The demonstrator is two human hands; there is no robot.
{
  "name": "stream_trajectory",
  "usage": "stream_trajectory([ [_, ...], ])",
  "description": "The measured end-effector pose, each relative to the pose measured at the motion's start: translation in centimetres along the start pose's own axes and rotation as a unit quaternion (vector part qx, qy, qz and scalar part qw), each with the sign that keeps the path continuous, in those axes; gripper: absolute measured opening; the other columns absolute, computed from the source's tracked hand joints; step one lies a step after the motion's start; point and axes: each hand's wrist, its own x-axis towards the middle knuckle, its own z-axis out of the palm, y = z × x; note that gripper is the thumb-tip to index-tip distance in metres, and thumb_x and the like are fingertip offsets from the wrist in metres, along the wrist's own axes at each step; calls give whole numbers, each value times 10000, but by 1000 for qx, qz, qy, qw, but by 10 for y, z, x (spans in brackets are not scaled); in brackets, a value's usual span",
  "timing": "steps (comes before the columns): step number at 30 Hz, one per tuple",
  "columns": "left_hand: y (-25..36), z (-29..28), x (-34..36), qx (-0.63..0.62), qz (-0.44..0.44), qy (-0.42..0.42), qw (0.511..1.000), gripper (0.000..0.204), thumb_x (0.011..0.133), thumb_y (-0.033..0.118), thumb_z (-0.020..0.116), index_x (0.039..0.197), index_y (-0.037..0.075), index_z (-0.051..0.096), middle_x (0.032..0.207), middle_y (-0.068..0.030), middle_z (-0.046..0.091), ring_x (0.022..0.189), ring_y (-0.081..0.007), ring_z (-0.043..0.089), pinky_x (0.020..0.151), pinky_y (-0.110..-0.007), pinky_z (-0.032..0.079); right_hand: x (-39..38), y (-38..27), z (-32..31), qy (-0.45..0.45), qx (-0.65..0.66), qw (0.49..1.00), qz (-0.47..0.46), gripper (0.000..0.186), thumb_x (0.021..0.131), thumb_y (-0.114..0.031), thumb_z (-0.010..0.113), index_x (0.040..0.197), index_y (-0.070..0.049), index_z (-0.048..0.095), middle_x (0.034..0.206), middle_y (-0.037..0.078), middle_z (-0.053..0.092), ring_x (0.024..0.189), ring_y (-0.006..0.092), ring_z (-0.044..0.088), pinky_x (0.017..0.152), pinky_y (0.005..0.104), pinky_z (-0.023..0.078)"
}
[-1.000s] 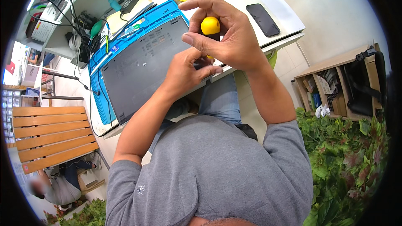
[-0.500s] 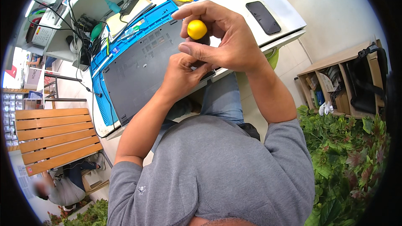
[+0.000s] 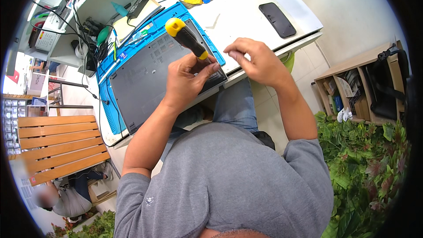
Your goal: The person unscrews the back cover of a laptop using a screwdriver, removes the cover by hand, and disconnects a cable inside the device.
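Well, the left hand (image 3: 187, 83) has its fingers closed low on the screwdriver (image 3: 188, 40), best held square to the laptop (image 3: 143, 81); the right hand (image 3: 261, 65) curls, its gap and contents unclear.

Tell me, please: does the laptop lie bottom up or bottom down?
Bottom up: the laptop shows vents on its upper face, above which the left hand holds a screwdriver.

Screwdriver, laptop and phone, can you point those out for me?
Screwdriver (image 3: 189, 40): head view, on the black grip of its yellow-and-black handle.
Laptop (image 3: 147, 81): head view, on its dark underside.
Phone (image 3: 277, 20): head view, on the middle of its dark face.
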Motion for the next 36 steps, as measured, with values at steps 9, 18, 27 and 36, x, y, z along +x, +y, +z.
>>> stream_trajectory([
  [9,-5,-18,12,-34,12,64,997,136,973,46,850,1062,-4,760,906,-41,809,875,-77,751,790,-255,599,8,12,41,-27,-42,994,-93,203,888,-96,847,1060,-20,770,964,131,740,857,295,713,753,401,583],
  [18,0,-92,-15,-8,54,202,978,164,1009,1,796,1155,-21,724,960,-58,776,900,-134,773,840,-271,619,184,73,67,30,-148,972,-178,158,881,-57,741,1010,-14,822,1003,185,743,986,393,717,905,470,577],
  [27,-8,-130,-68,52,28,265,963,162,1039,10,760,1191,-14,708,990,-46,747,917,-135,754,854,-276,620,272,92,86,-111,-240,964,-17,413,941,-111,766,1345,-28,762,1167,241,797,1093,380,774,991,430,593],
  [36,-13,-152,-96,40,-3,272,961,168,1011,18,797,1169,-24,759,953,-47,766,922,-116,758,833,-245,598,163,7,25,-91,-75,991,-57,307,995,-177,779,1241,5,784,974,158,788,777,255,726,754,366,582],
])
